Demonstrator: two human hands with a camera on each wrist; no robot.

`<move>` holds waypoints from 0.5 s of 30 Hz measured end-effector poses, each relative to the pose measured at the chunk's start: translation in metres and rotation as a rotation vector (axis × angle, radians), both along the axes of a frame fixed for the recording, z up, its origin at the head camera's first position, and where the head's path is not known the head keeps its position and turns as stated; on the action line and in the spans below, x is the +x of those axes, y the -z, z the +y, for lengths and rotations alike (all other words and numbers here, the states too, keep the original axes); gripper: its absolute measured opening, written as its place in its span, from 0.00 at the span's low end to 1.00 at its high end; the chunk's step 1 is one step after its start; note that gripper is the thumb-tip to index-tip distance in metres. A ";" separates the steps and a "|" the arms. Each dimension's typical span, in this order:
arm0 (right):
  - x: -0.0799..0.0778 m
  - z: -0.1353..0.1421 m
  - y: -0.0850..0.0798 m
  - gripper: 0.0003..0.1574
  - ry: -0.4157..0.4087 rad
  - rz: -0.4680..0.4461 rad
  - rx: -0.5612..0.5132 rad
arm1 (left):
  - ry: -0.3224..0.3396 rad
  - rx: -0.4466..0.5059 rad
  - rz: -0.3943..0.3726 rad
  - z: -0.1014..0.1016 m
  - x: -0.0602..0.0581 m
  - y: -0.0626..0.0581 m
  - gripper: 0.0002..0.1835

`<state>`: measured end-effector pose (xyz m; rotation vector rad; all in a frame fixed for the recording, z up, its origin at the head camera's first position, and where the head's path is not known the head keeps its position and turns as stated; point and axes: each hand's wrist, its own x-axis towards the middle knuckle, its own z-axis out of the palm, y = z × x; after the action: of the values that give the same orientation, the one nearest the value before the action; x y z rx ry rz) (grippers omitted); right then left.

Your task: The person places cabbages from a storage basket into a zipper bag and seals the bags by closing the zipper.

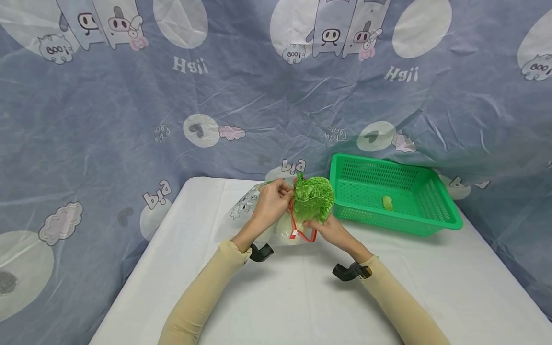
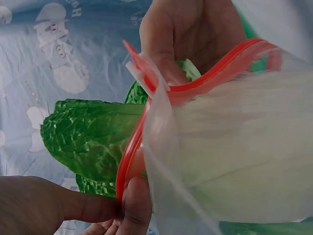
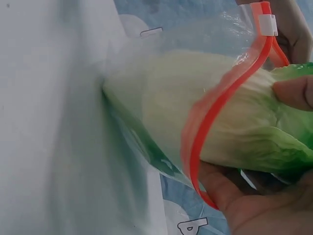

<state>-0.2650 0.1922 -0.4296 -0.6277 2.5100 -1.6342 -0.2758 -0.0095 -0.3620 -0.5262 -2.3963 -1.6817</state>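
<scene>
A napa cabbage lies with its pale base inside a clear zip bag and its green leaves sticking out of the mouth. The bag's red zip edge runs around the cabbage, with a white slider on it. My left hand pinches the red edge between thumb and finger, as the left wrist view shows. On the other side, my right hand grips the cabbage near the bag's mouth, thumb on top and fingers beneath. The bag's far end rests on the table, printed with a cartoon figure.
A green plastic basket stands at the back right of the white table, with a small loose leaf piece in it. A grey-blue printed curtain hangs behind the table.
</scene>
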 end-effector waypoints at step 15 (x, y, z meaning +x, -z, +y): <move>0.004 -0.008 0.009 0.28 -0.109 0.002 0.080 | -0.045 -0.110 0.096 0.004 0.008 -0.002 0.02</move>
<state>-0.2611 0.1843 -0.4388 -0.7438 2.4806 -1.4898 -0.2677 -0.0054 -0.3598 -0.5515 -2.4226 -1.4790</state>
